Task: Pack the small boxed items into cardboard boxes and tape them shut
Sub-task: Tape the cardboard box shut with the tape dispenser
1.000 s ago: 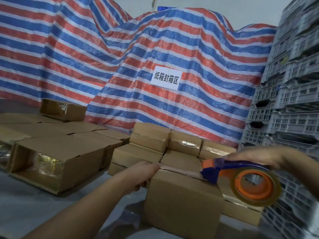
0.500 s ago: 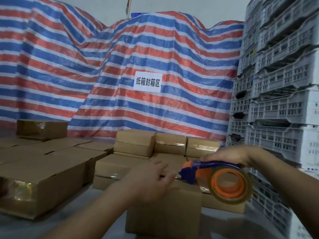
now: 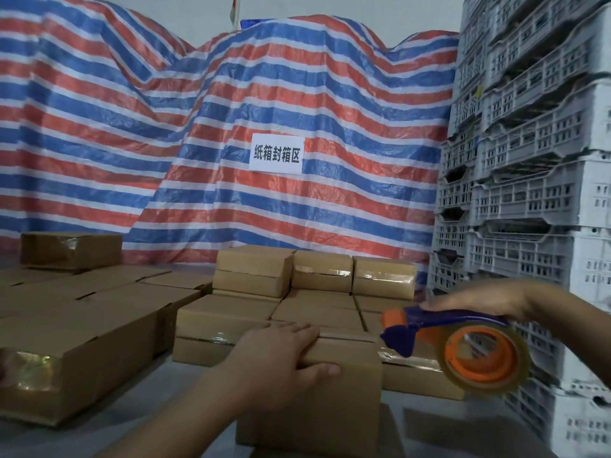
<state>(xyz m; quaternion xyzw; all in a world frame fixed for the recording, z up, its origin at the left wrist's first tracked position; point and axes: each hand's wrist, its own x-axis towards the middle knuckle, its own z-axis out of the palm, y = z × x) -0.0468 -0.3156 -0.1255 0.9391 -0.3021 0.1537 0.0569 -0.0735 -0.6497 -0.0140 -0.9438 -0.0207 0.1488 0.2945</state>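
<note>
Head view, low centre of the frame: a person's left hand [image 3: 281, 355] lay across the near top edge of a cardboard box [image 3: 317, 404], fingers flat on the closed flaps and thumb hooked down over the front face, bracing rather than gripping it. At right, the right hand [image 3: 476, 302] was wrapped over the blue handle of a tape dispenser [image 3: 463, 345], its orange hub and clear roll hanging below the palm; the fingers curled round the far side were mostly hidden. The dispenser's blue nose hung just off the box's right top edge, and whether tape touched the cardboard there could not be told.

Behind the box, in mid-frame, stood a block of sealed boxes [image 3: 317, 282], with larger cartons [image 3: 82, 332] at lower left, a striped tarp [image 3: 231, 127] bearing a paper sign [image 3: 277, 153] across the back, and grey crates [image 3: 535, 160] stacked at right.

The risks looked plain enough. With only one hand steadying it, the box could skid or tip toward the left if the dispenser were dragged hard. Fingers resting on the seam sat in the likely path of the tape and cutter. A slack or skewed pull could also wrinkle the strip and leave the flaps poorly shut.
</note>
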